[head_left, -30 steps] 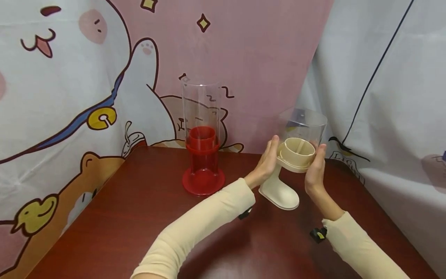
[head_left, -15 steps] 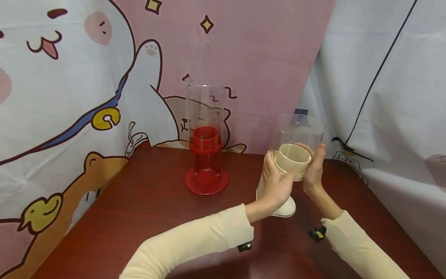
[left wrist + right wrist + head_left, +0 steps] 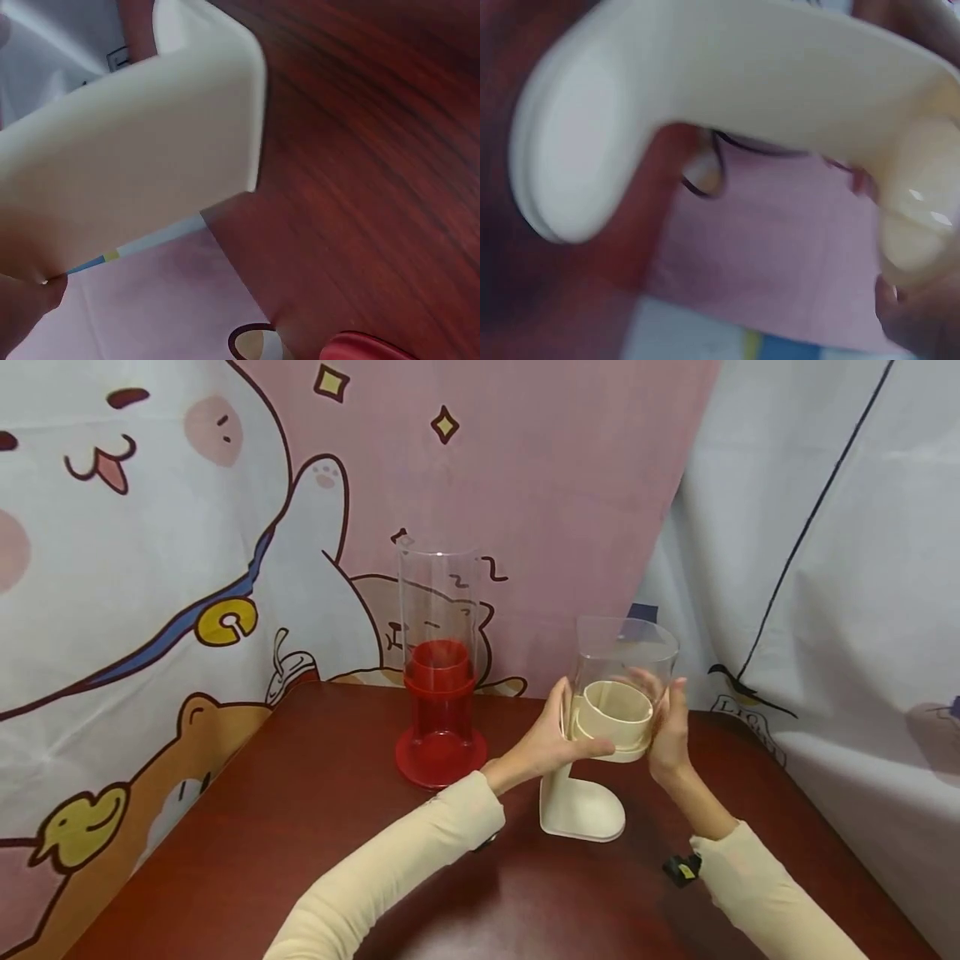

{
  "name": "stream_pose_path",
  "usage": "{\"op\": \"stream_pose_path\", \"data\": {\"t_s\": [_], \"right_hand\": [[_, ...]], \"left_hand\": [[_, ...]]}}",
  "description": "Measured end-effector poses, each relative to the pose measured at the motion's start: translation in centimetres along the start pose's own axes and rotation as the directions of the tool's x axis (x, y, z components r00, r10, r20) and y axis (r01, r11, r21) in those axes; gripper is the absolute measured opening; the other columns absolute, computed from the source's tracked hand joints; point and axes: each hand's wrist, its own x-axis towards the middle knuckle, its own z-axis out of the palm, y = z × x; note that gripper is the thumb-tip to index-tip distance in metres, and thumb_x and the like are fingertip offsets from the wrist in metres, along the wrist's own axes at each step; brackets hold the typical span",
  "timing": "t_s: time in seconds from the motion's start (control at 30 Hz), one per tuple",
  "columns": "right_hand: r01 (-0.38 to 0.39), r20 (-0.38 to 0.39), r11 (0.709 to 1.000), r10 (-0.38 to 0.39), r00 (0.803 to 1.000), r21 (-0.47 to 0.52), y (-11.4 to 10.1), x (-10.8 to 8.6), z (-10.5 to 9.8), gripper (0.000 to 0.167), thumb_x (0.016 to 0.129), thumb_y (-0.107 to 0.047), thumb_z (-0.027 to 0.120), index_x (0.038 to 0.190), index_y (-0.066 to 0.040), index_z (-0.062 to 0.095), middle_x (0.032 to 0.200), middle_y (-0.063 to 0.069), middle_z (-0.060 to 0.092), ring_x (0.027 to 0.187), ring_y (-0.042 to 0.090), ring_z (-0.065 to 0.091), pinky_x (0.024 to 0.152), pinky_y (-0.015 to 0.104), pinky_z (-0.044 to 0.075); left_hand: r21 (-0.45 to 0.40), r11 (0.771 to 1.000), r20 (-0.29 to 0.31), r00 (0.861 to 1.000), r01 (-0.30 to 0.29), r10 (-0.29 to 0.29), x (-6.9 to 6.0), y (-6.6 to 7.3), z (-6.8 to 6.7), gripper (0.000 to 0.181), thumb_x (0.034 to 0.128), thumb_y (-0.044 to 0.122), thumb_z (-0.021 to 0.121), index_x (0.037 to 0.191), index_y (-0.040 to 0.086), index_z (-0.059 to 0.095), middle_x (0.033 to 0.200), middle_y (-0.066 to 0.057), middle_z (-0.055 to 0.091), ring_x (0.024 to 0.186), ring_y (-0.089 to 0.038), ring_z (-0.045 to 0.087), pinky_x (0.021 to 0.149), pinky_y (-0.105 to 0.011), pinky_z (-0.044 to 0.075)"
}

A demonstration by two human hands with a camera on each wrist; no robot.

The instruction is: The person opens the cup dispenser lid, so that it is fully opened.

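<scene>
A cream stand (image 3: 583,812) with a rounded foot carries a cream ring (image 3: 617,714) inside a clear, open-topped container (image 3: 626,643), right of the table's middle. My left hand (image 3: 546,733) grips its left side, thumb across the front below the ring. Around the right side curls my right hand (image 3: 670,733), fingers partly behind the clear wall. In the left wrist view the stand's back (image 3: 142,142) fills much of the picture, with a fingertip at its lower edge. The right wrist view shows the foot (image 3: 577,142) and upright, blurred.
A red stand (image 3: 441,756) with a tall clear cylinder (image 3: 438,593) stands upright at the back, left of the cream one. Beyond the dark red table (image 3: 300,810) hangs a printed cloth (image 3: 555,510), also along the left and right sides.
The cream stand has shifted left and nearer, and is turned so its foot shows more squarely. My left hand moved down to the front, then back to the left side; the right hand followed slightly left.
</scene>
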Motion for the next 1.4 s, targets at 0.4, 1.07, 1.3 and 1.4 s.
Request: {"op": "stream_pose_path", "data": {"t_s": [0.4, 1.07, 1.3, 1.4], "right_hand": [[0.179, 0.31, 0.98, -0.199, 0.93, 0.092, -4.5, 3.8, 0.8, 0.089, 0.083, -0.017, 0.081, 0.152, -0.011, 0.025, 0.138, 0.009, 0.059, 0.117, 0.018, 0.066, 0.099, 0.029, 0.053], [0.318, 0.094, 0.922, -0.345, 0.934, 0.222, -1.7, 2.9, 1.9, 0.063, 0.089, -0.017, 0.072, 0.14, -0.001, 0.04, 0.115, 0.017, 0.07, 0.098, 0.031, 0.073, 0.088, 0.037, 0.059], [0.319, 0.076, 0.938, -0.331, 0.941, 0.134, -1.6, 2.1, 1.8, 0.065, 0.087, -0.015, 0.075, 0.141, -0.003, 0.04, 0.118, 0.014, 0.07, 0.097, 0.024, 0.074, 0.084, 0.032, 0.06], [0.332, 0.098, 0.939, -0.341, 0.935, 0.092, -1.8, 2.2, 1.5, 0.067, 0.087, -0.015, 0.074, 0.142, -0.004, 0.039, 0.118, 0.013, 0.07, 0.096, 0.021, 0.074, 0.083, 0.029, 0.06]], "left_hand": [[0.067, 0.998, -0.064, 0.998, -0.003, 0.007, 0.4, 0.7, -0.7, 0.1, 0.0713, 0.035, 0.089, 0.147, 0.02, 0.025, 0.128, 0.004, 0.046, 0.11, -0.006, 0.055, 0.096, -0.023, 0.046], [0.156, 0.988, -0.178, 0.984, 0.023, 0.005, -0.3, -0.2, 0.3, 0.107, 0.0682, 0.04, 0.091, 0.151, 0.015, 0.027, 0.135, 0.003, 0.048, 0.115, -0.007, 0.052, 0.1, -0.024, 0.044], [0.136, 0.991, -0.149, 0.989, 0.008, 0.013, -0.6, -0.6, 0.6, 0.097, 0.0683, 0.039, 0.091, 0.143, 0.016, 0.033, 0.125, 0.004, 0.049, 0.108, -0.005, 0.053, 0.095, -0.021, 0.045], [0.139, 0.99, -0.13, 0.991, 0.001, 0.017, -0.5, -0.6, 0.7, 0.096, 0.0692, 0.04, 0.09, 0.142, 0.016, 0.033, 0.123, 0.004, 0.048, 0.106, -0.006, 0.053, 0.093, -0.02, 0.046]]}}
